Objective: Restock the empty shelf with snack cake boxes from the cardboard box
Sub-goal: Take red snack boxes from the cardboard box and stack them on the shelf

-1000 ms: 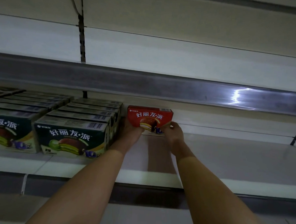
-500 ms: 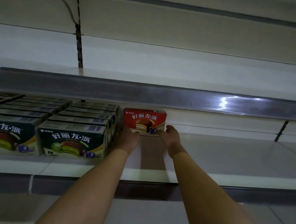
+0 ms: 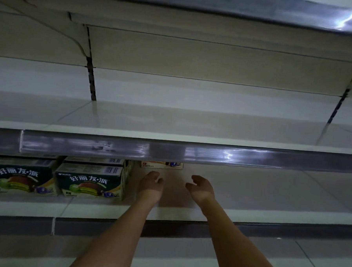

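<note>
Two bare hands reach onto a pale store shelf [image 3: 259, 201], the left hand [image 3: 150, 184] and right hand [image 3: 201, 186] both empty with fingers loosely curled. Just beyond them, a red snack cake box [image 3: 162, 165] sits at the back, mostly hidden by a grey shelf rail [image 3: 190, 152], beside dark green snack cake boxes [image 3: 91, 183].
</note>
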